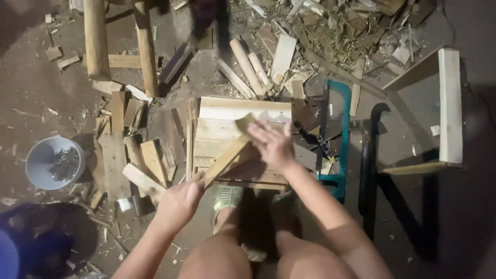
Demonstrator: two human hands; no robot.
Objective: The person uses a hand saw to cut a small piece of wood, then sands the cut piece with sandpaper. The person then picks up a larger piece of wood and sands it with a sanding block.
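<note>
Pale wood slats already lie joined side by side as a small panel [240, 135] on the ground, and one loose strip [227, 155] rests diagonally across it, pinched at its lower end by the left hand [179, 202] and pressed under the flat, spread right hand [274, 145], apparently not yet fixed.

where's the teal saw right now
In the head view the teal saw lies on the ground right of the wooden slat box, just beyond the right hand.
</note>
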